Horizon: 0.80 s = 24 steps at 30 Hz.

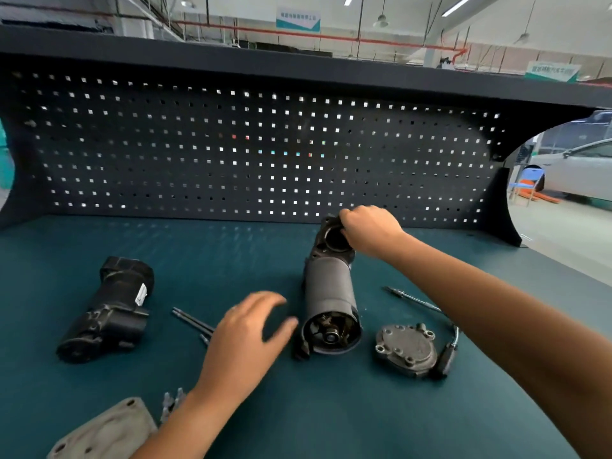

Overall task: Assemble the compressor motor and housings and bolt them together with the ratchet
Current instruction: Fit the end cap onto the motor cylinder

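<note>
The dark cylindrical compressor motor [329, 299] lies on the green bench mat, its open end with shaft facing me. My right hand [371, 231] grips the ring-shaped housing end [332, 238] at the motor's far side. My left hand [246, 336] hovers just left of the motor's near end, fingers spread and holding nothing. A black housing [109, 309] lies at the left. A round grey end cover [405, 349] sits right of the motor. The ratchet [427, 306] lies partly under my right forearm. Long bolts [193, 323] lie left of my left hand.
A flat grey plate [102, 432] and a few short bolts [172, 400] lie at the near left edge. A dark pegboard [251, 154] closes off the back of the bench. The bench's right edge drops to a workshop floor.
</note>
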Motion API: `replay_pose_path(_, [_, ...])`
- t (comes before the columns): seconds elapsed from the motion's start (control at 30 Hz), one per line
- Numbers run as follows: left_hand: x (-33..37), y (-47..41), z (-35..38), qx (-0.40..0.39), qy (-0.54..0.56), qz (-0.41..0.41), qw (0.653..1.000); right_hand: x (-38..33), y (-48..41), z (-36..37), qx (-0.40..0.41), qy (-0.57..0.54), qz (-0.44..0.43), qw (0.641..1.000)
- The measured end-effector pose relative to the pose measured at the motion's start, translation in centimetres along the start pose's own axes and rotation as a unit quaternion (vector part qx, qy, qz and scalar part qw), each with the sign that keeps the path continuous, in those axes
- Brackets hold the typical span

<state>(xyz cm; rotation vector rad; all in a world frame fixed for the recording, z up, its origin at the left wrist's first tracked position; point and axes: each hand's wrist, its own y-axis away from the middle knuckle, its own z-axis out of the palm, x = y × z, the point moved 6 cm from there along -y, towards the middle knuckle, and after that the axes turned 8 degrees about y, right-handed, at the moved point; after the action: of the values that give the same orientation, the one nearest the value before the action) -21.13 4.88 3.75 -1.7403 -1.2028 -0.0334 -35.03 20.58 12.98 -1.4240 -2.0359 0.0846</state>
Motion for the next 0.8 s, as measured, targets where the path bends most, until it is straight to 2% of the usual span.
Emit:
replay_pose_path(0.1, [-1.5,-0.8,-2.8,0.093,0.050,-0.053,0.993,-1.3,-0.9,-0.6,-0.013,0.061,-0.041,0.997])
replay_pose_path(0.23, [-1.8,-1.8,-3.4,0.118,0.090,-0.079,0.986,-1.5,-1.1,-0.5,-0.029,0.085,-0.053,0.995])
replay_pose_path(0.3, [-1.0,-4.1,-2.3,0.072,0.120,-0.082,0.987,-1.1,-1.1,-0.5,-0.035,0.032,-0.031,0.998])
replay_pose_path(0.37, [0.3,-7.6,-0.3,-0.021,0.115,-0.072,0.991,0.0,-1.0,-0.7,-0.051,-0.087,0.030,0.994])
replay_pose_path(0.47, [3.1,-12.7,3.4,-0.127,0.059,-0.019,0.990,1.9,-0.3,0.1,-0.068,-0.275,0.106,0.953])
replay_pose_path(0.53, [4.2,-15.1,5.6,-0.174,-0.012,-0.003,0.985,2.8,0.5,0.8,-0.058,-0.393,0.135,0.908])
replay_pose_path(0.63, [4.5,-16.0,8.4,-0.263,-0.150,-0.004,0.953,2.7,2.6,2.3,-0.038,-0.579,0.172,0.796])
replay_pose_path(0.7, [4.5,-16.1,9.2,-0.246,-0.212,0.028,0.945,1.8,4.4,4.4,-0.023,-0.642,0.257,0.722])
replay_pose_path(0.73, [4.6,-16.1,9.3,-0.224,-0.235,0.051,0.944,0.8,5.7,5.7,-0.046,-0.650,0.318,0.688])
replay_pose_path(0.8, [4.6,-16.2,9.2,-0.186,-0.264,0.086,0.943,-2.5,8.0,7.8,-0.169,-0.676,0.391,0.602])
